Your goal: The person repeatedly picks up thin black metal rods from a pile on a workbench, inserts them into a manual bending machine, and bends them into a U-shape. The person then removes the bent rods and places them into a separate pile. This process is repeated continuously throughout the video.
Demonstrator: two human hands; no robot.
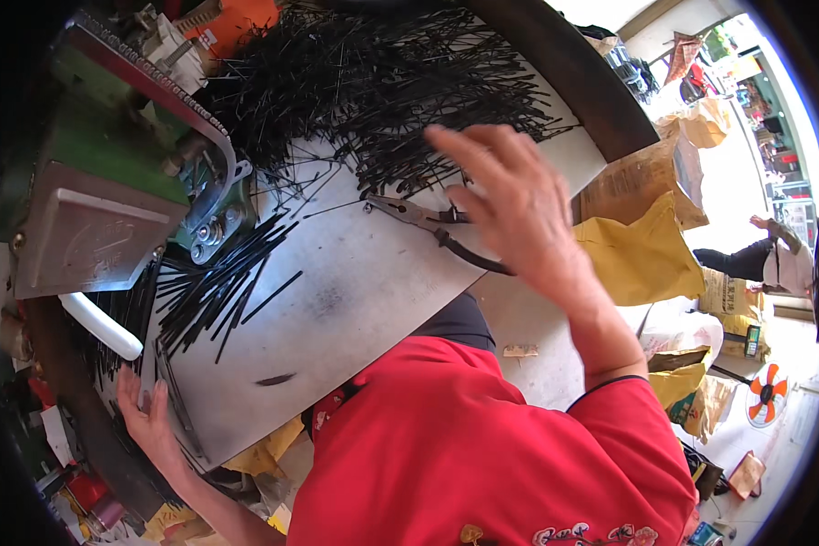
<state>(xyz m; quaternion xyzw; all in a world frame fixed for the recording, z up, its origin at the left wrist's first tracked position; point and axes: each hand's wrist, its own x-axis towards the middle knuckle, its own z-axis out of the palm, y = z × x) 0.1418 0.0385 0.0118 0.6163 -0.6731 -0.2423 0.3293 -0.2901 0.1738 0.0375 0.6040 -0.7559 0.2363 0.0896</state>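
Observation:
My right hand (523, 205) hovers over the right side of the pale metal tabletop (328, 318), fingers stretched out and holding nothing. Beneath and beside it lie pliers (411, 214) with dark handles, one handle partly hidden by the hand. At the lower left, my left hand (148, 417) has its fingers apart, just below the white bar-shaped handle (103, 326) of a green machine (109, 196); I see no grip on it. A loose bunch of thin black rods (223, 284) fans out beside the machine. A large tangled heap of similar black rods (355, 77) covers the far side.
A dark raised rim (582, 73) borders the table's far right. A thin dark metal strip (180, 400) lies near my left hand. To the right are a yellow sack (642, 255), a cardboard box (646, 177), an orange-bladed fan (767, 396) and another person (783, 259).

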